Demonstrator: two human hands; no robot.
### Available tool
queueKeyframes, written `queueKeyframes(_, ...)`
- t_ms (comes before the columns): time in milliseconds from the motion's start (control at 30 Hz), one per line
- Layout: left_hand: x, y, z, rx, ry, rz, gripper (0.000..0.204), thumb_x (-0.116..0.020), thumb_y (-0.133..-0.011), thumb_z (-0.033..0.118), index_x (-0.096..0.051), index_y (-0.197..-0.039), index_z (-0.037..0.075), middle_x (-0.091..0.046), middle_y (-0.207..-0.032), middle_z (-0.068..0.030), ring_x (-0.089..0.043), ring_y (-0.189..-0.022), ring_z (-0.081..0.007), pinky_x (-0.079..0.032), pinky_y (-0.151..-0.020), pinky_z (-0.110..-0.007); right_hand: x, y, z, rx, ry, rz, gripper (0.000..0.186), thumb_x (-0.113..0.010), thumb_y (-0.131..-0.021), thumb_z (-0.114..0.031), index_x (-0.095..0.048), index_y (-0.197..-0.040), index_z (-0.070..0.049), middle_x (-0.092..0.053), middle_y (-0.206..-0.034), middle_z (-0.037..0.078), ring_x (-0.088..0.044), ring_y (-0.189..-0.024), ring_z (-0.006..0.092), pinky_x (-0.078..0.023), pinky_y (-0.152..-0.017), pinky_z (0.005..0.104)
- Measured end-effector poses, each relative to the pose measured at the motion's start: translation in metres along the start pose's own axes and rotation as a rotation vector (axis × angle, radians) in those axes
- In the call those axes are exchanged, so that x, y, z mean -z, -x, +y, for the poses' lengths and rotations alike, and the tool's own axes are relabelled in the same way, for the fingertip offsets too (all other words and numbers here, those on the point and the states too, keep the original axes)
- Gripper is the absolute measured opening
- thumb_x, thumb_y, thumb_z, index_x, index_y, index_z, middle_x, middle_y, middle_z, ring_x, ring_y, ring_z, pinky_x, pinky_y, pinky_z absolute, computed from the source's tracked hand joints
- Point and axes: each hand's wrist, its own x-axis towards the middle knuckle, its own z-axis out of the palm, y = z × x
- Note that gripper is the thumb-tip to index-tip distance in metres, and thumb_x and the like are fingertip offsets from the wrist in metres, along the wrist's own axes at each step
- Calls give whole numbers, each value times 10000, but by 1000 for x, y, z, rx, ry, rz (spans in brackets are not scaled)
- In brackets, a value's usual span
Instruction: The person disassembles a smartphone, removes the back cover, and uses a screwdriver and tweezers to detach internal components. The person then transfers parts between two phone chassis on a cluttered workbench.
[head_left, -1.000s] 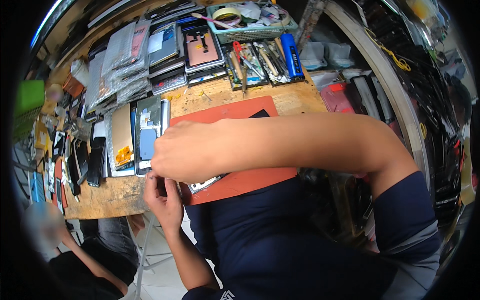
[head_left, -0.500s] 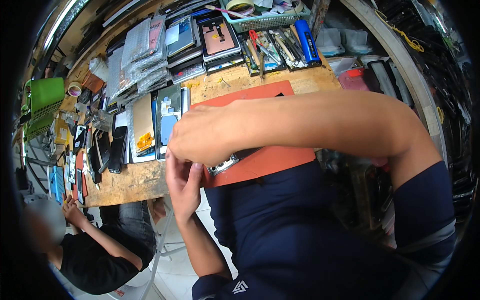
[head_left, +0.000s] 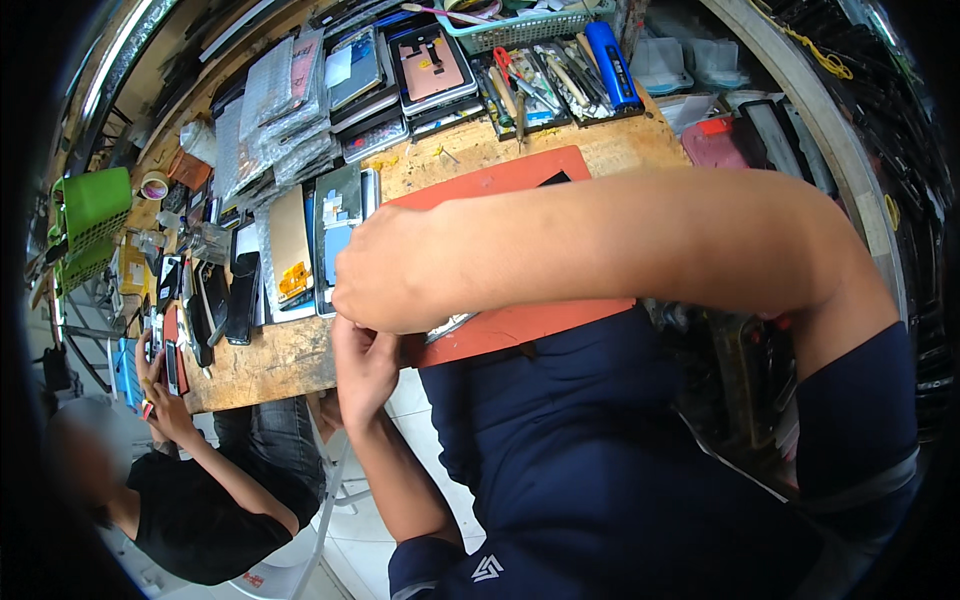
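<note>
Orange-red mat (head_left: 480, 182) stretches beneath the right hand (head_left: 385, 270), whose fingers are hidden, so whether they pinch anything I cannot tell. Just below, the left hand (head_left: 365, 370) curls thumb toward fingers, its hold equally unclear. Right of this grip, a silver-edged phone part (head_left: 452, 324) shows less than a moment ago, leaving the handwork harder to follow.

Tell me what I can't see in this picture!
In the head view:
What, if anything, the right hand holds: its back faces us and hides it.
Some fingertips of the left hand: behind the right hand.
Most of the silver thing: under the right hand and arm.
The basket's top: cut off by the top edge.
The other person's head: blurred.
</note>
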Motion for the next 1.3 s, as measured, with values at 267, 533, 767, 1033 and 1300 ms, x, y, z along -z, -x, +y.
queueKeyframes(267,-18,-8,-15,-348,-351,224,386,-828,-866,86,-666,-1191,-46,-733,-1201,-119,-701,-1034,-187,-551,-910,-340,-4,-9,-3,1,37,32,191,-735,-864,-141,-804,-972,0,-792,-966,223,-791,-949,373,-628,-795,480)
queueKeyframes(533,-11,-10,-8,-425,-516,149,424,-845,-833,154,-653,-1168,-22,-681,-1149,-144,-633,-1100,-275,-476,-1021,-452,3,-4,-9,38,13,-31,215,-740,-845,-84,-786,-1013,43,-783,-953,239,-784,-951,388,-625,-816,488)
queueKeyframes(767,8,13,17,-442,-964,54,248,-752,-886,26,-688,-1125,47,-677,-1074,-132,-570,-1082,-365,-342,-1070,-482,2,6,4,56,-55,-6,187,-736,-861,-80,-788,-1005,26,-793,-923,205,-786,-895,413,-621,-822,519)
queueKeyframes(1033,7,7,23,-402,-1003,-20,230,-767,-926,82,-714,-1148,46,-699,-1100,-149,-590,-1116,-371,-326,-1105,-490,25,15,4,-63,-150,-180,207,-694,-904,-42,-759,-1073,58,-745,-1101,274,-745,-1030,406,-601,-873,520)
queueKeyframes(1300,-7,-2,25,-551,-1100,-68,215,-753,-895,78,-717,-1101,26,-717,-1060,-170,-602,-1131,-383,-335,-1108,-532,-1,22,17,13,-365,71,284,-612,-936,24,-642,-1214,73,-718,-937,276,-729,-941,462,-571,-793,520)
